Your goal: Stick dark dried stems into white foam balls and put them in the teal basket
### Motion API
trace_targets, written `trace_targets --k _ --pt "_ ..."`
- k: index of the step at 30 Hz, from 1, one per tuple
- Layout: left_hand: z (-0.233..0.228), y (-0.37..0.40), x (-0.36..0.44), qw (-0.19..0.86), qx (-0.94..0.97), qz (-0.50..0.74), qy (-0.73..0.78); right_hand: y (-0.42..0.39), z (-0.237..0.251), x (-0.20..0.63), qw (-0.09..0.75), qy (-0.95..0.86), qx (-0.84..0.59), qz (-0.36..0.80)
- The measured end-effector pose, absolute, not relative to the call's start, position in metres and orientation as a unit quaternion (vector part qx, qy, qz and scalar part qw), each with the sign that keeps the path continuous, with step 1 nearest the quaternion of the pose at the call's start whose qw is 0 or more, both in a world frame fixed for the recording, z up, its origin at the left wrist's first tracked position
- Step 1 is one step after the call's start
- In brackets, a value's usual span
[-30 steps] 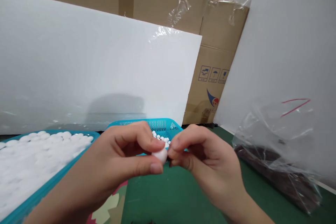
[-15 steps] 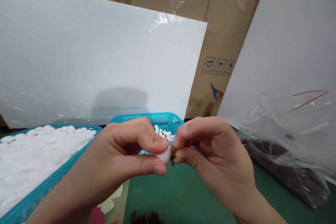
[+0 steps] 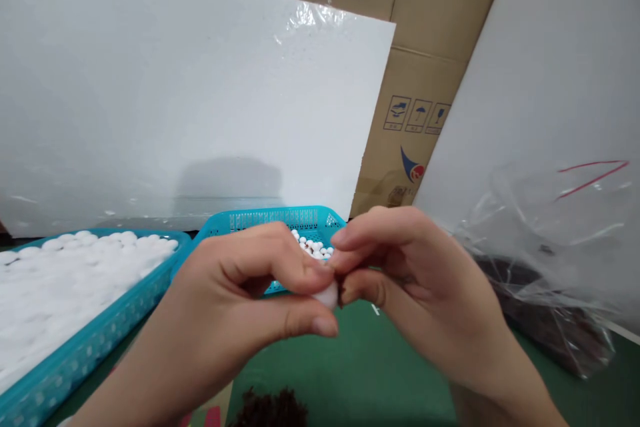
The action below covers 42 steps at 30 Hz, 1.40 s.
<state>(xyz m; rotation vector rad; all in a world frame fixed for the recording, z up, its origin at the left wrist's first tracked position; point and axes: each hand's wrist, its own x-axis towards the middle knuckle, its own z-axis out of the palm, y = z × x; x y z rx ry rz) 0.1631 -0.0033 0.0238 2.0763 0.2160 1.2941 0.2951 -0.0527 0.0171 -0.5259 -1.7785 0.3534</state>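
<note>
Nearest, at 6 o'clock on the green bench (image 3: 360, 373): one dark reddish-brown fibrous clump (image 3: 270, 408), cut off by the lower edge.

Above it, two hands meet at centre. Left hand (image 3: 225, 320): thumb and forefinger pinched shut on one small white ball (image 3: 329, 293), mostly hidden between the fingers. Right hand (image 3: 415, 287): fingers curled in, tips pressed to the same ball from 3 o'clock. Whether they hold anything of their own cannot be told.

Judged state of work: one ball in hand, being worked on; not set down in either basket.

At 9 o'clock: one large blue basket (image 3: 100, 340), filled with white balls (image 3: 65, 280), too many and too washed-out to count. This looks like the stock, and it is plentiful.

Just behind the hands at 12 o'clock: one smaller blue basket (image 3: 280, 219), a cluster of small white beads (image 3: 313, 247) visible, roughly a dozen; the rest is hidden by the hands.

At 3 o'clock: one clear plastic bag (image 3: 555, 240) with dark material in its bottom.

Farthest: two white foam boards (image 3: 175, 93), then brown cardboard boxes (image 3: 415, 80).
</note>
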Motion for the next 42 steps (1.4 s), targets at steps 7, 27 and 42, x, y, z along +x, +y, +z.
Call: trace_targets --k 7,27,42 --pt "0.023 -0.006 0.167 0.201 0.828 0.504 0.141 -0.046 0.018 0.300 0.611 -0.747 -0.228 0.129" --pt "0.023 -0.016 0.162 0.269 0.721 0.624 0.135 -0.037 0.014 0.286 0.654 -0.744 -0.123 -0.066" --pt "0.027 -0.022 0.166 0.361 0.673 0.640 0.084 -0.030 0.009 0.283 0.651 -0.754 -0.085 -0.011"
